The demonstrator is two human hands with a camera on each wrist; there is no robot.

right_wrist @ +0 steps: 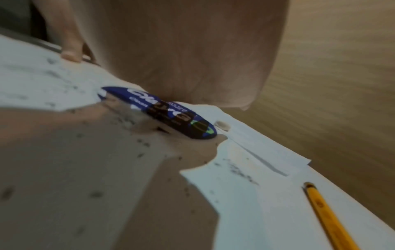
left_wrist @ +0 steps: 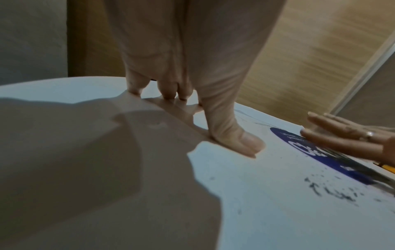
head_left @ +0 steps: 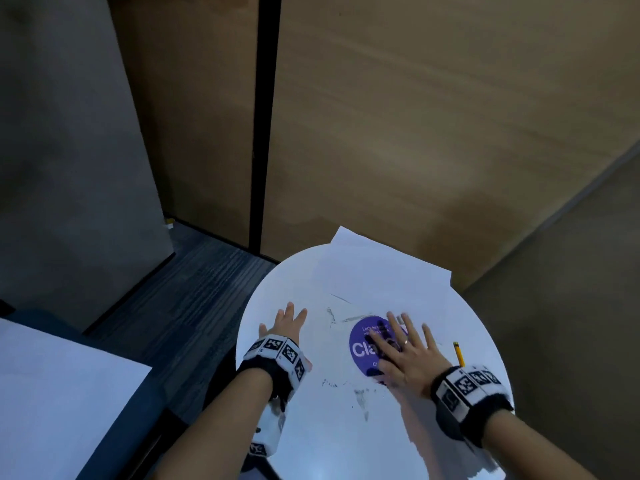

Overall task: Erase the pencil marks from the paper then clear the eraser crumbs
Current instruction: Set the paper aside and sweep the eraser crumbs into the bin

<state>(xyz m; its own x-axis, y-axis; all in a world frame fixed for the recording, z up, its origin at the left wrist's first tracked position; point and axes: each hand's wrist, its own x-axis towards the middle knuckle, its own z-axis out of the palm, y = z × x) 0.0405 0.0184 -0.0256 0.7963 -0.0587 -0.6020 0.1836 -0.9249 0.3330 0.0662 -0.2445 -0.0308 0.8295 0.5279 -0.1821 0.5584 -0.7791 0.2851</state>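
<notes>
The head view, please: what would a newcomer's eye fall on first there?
Probably the purple round sticker at the middle of the white round table, half covered by the flat, spread right hand. Dark eraser crumbs lie scattered just nearer the person, and a yellow pencil lies right of that hand.

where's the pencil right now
In the head view the yellow pencil lies on the round white table near its right edge, just right of the right hand, untouched.

Dim overall, with a cool cast on the white table (head_left: 298, 271); broad soft shadows fill both wrist views' lower left, seemingly motion-blurred, edges bending outward
</notes>
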